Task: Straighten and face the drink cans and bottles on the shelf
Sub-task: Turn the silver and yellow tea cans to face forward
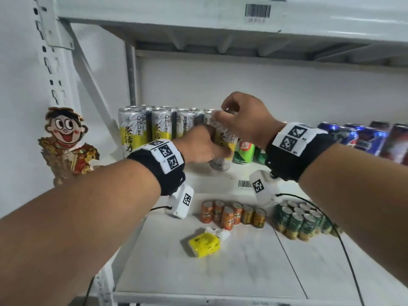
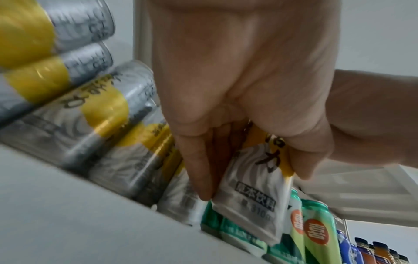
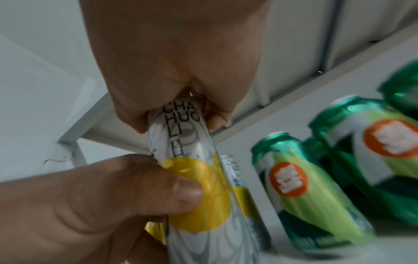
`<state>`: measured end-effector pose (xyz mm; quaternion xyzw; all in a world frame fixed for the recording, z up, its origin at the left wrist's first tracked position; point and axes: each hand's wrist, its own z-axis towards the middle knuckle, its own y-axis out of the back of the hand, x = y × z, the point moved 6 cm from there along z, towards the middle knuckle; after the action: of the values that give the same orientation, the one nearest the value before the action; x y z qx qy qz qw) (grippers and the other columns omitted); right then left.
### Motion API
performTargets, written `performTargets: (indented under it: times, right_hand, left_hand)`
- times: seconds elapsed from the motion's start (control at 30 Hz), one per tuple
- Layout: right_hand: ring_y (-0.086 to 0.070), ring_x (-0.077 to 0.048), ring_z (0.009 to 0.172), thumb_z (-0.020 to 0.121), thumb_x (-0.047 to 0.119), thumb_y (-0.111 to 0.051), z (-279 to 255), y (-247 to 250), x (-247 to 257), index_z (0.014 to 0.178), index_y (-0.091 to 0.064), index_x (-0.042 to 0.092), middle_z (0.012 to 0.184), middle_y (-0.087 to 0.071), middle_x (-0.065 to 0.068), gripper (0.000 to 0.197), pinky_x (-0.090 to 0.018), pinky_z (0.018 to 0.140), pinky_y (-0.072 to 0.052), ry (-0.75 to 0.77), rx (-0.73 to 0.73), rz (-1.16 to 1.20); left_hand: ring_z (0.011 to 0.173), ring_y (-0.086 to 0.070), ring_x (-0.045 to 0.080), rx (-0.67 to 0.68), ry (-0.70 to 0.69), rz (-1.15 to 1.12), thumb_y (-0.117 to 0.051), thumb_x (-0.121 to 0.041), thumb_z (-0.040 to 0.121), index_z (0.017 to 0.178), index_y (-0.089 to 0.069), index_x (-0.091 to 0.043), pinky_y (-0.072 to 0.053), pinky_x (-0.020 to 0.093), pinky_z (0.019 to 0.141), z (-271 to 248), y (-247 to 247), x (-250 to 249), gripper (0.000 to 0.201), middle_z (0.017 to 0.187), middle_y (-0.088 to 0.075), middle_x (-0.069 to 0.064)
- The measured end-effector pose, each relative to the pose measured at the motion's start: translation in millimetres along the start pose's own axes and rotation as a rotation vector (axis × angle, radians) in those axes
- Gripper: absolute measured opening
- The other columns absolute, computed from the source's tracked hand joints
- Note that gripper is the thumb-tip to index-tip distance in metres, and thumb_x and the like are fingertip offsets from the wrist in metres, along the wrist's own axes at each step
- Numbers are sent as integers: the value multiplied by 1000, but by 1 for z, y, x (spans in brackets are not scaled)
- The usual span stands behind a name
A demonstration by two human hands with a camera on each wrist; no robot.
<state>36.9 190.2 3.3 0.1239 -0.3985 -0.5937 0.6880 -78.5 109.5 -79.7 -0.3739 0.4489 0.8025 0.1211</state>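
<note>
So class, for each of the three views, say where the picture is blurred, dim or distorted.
Head view: sharp centre, shelf edge bowed by the wide lens, blue cans smeared. Left wrist: yellow cans motion-blurred. Right wrist: green cans blurred, left hand dim.

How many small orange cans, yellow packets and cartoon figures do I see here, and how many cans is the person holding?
Small orange cans: 6
Yellow packet: 1
Cartoon figure: 1
Held white and yellow can: 1
Total: 9
</note>
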Motion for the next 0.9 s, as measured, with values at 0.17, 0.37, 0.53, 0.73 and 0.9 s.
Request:
performTargets:
  times: [0.17, 0.37, 0.53, 0.73, 0.9]
  right_hand:
    - [-68, -13, 79, 89, 56, -75, -18, -18, -41, 108, -71, 18, 93, -73, 2, 43, -30, 68, -55, -182, -8, 288]
    - [-71, -5, 72, 92, 42, -75, -41, -45, -69, 100, -71, 16, 82, -75, 10, 28, -27, 63, -59, -279, 30, 595]
    - [-74, -41, 98, 97, 34, -74, -60, -66, -75, 115, -70, 6, 106, -76, -17, 34, -47, 78, -61, -341, 35, 877]
    - [-72, -41, 99, 96, 37, -71, -69, -71, -85, 109, -69, -4, 105, -73, -27, 43, -66, 97, -56, -354, 114, 990]
    - [-70, -41, 118, 99, 45, -66, -67, -75, -81, 118, -73, -3, 120, -74, -23, 52, -58, 112, -48, -309, 189, 979]
  left_hand:
    - [74, -77, 2, -48, 26, -15, -85, -62, 55, 92, -79, -32, -59, 30, 72, 4, -21, 6, 48, 82, -80, -14]
    - [105, -79, 16, -34, 62, -286, -97, -48, 68, 120, -75, -22, -60, 46, 104, -4, -30, 22, 63, 109, -83, -4]
    - [110, -78, 20, -65, 35, -331, -98, -41, 65, 125, -71, -23, -59, 48, 105, -16, -30, 31, 68, 113, -82, -3]
    - [102, -80, 33, -43, 3, -555, -96, -35, 66, 122, -70, -3, -66, 46, 80, -21, -30, 35, 69, 109, -82, 13]
    - [109, -78, 35, -66, -28, -514, -91, -48, 71, 118, -73, 2, -59, 58, 104, -22, -28, 33, 71, 111, -81, 16]
